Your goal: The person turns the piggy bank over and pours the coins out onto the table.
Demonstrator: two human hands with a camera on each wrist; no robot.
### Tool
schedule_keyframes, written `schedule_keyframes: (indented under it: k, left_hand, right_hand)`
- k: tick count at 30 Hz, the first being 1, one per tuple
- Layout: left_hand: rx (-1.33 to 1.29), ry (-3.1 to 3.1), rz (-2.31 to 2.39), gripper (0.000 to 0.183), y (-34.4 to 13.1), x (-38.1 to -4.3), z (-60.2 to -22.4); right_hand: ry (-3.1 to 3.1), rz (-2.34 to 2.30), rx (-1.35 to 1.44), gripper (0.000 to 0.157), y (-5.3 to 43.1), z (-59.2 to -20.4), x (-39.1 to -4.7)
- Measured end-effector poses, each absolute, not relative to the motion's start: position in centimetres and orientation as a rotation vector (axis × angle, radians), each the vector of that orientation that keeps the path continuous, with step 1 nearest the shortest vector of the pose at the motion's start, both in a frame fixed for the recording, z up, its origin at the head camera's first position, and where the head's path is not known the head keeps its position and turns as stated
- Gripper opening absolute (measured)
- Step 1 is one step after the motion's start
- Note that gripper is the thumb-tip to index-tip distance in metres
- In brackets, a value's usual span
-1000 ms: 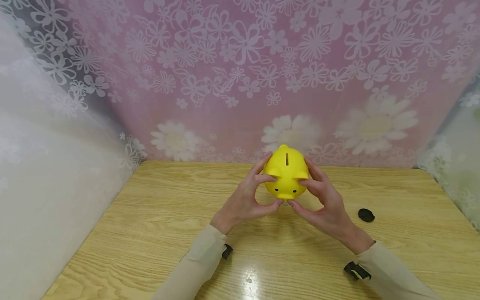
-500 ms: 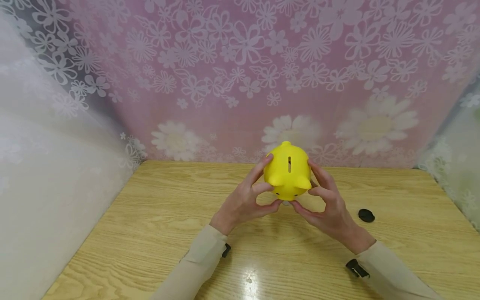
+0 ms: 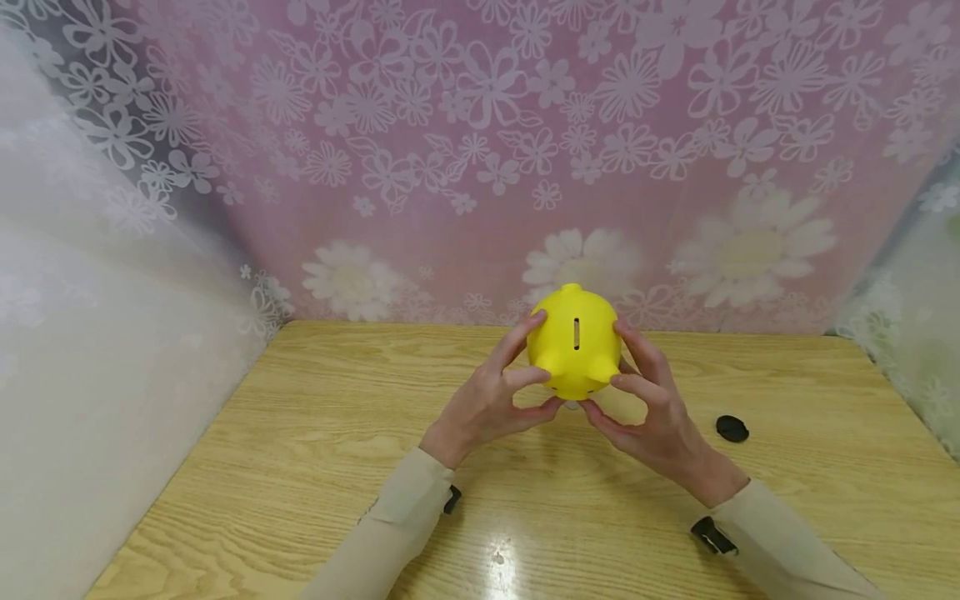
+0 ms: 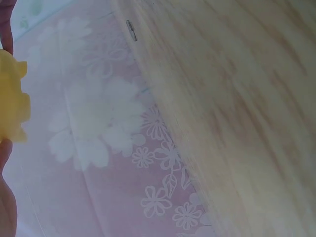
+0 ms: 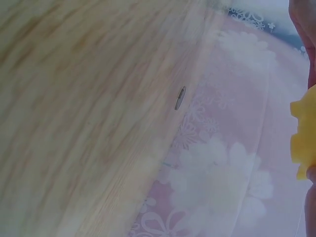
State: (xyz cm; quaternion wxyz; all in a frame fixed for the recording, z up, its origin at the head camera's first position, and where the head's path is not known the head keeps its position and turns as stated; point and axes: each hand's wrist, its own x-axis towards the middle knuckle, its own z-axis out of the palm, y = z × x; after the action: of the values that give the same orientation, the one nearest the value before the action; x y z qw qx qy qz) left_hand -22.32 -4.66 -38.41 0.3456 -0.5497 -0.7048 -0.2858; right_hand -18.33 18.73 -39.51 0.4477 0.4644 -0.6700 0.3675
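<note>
A yellow piggy bank [image 3: 573,358] is held between two hands above the table, its snout pointing down toward me. The coin slot [image 3: 577,333] on its back faces up. On its left side my left hand [image 3: 487,400] grips it, the thumb near the snout. My right hand [image 3: 660,412] holds the opposite side in much the same way. Just below the snout, between the thumbs, a small pale bit [image 3: 572,406] shows; I cannot tell what it is. Both wrist views catch the piggy bank [image 4: 11,98] only at the frame edge, with its stubby feet [image 5: 296,148] showing.
A black round cap-like disc [image 3: 732,428] lies on the wooden table [image 3: 337,417] to the right. In the right wrist view a thin disc [image 5: 180,98] lies near the table's edge. Flowered pink cloth [image 3: 450,167] hangs behind the table.
The piggy bank has tipped forward: its eyes have nearly gone from sight and the coin slot has come lower in view. Both hands keep their grip and have barely shifted.
</note>
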Motion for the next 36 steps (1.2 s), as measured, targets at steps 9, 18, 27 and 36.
schedule_keyframes:
  k: [9, 18, 27, 36]
  left_hand:
    - [-1.353, -1.874, -0.600, 0.035, -4.6, -22.2, -38.5]
    - [-1.379, -1.864, -0.684, 0.061, -4.7, -22.5, -38.9]
    - [-1.274, -2.128, -0.996, 0.082, -4.7, -22.5, -39.4]
    - [-0.980, -2.600, -1.409, 0.073, -3.7, -22.4, -39.7]
  right_hand:
    - [-1.692, 0.839, 1.097, 0.029, 18.5, -39.8, -18.6]
    - [-1.739, 0.824, 1.073, 0.039, 18.7, -40.0, -18.7]
    - [-1.985, 1.072, 0.915, 0.072, 19.2, -39.9, -18.1]
    - [-2.481, 1.504, 0.348, 0.072, 18.7, -38.7, -17.1]
